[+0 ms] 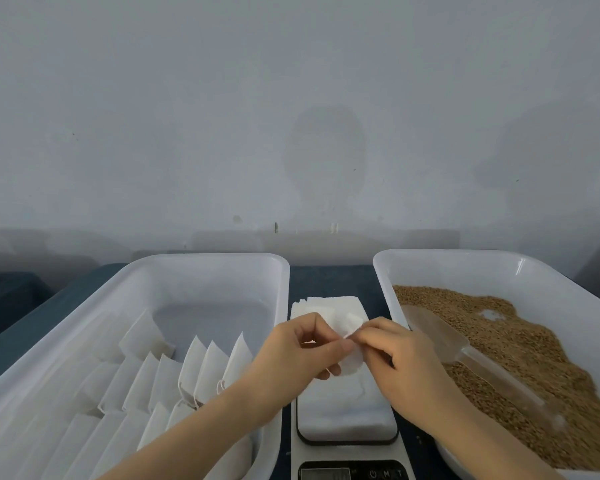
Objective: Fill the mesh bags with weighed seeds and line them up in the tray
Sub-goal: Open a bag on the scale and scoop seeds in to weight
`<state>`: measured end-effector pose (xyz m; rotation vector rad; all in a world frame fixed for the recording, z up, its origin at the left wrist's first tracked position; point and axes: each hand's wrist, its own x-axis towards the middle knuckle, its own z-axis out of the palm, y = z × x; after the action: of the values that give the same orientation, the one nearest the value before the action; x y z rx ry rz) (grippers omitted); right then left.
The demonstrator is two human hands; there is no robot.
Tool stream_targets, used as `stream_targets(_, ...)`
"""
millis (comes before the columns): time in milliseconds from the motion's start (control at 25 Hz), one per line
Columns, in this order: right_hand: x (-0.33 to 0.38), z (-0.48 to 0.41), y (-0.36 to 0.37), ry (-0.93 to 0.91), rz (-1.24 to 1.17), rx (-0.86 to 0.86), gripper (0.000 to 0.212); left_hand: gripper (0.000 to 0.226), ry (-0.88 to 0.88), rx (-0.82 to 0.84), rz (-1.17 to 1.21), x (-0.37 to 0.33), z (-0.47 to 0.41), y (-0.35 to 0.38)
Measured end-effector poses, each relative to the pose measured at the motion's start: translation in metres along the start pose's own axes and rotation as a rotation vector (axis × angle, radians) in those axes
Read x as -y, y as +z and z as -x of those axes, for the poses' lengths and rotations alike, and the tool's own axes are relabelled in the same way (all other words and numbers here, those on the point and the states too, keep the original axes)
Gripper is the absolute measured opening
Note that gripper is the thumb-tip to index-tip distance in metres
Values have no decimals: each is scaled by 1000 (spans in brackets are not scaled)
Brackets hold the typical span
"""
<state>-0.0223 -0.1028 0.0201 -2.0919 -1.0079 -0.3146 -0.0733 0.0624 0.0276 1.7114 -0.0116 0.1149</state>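
The mesh bag is hanging between the two grips, just above the scale. Its long axis is running roughly far to near, one end pointing away from the person and the other dipping toward the scale's platform. Which end is the mouth cannot be told. The left grip is pinching the bag's edge between thumb and forefinger. The right grip is pinching the same edge from the other side, so the bag is showing both above and below the pinch.

A stack of flat bags is lying at the scale's far end. The left tray is holding rows of leaning white bags. The right tray is holding brown seeds with a clear scoop lying on them. Both trays are sitting on the dark tabletop.
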Motion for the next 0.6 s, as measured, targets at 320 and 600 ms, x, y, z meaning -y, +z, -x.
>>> stream_targets(320,0,-3,-11,352,-238,-107,25,32,52,-188,-86,3,-1,-4)
stream_targets(600,0,-2,-13,397,-356,-99,16,21,-18,-209,-73,9,-8,-14)
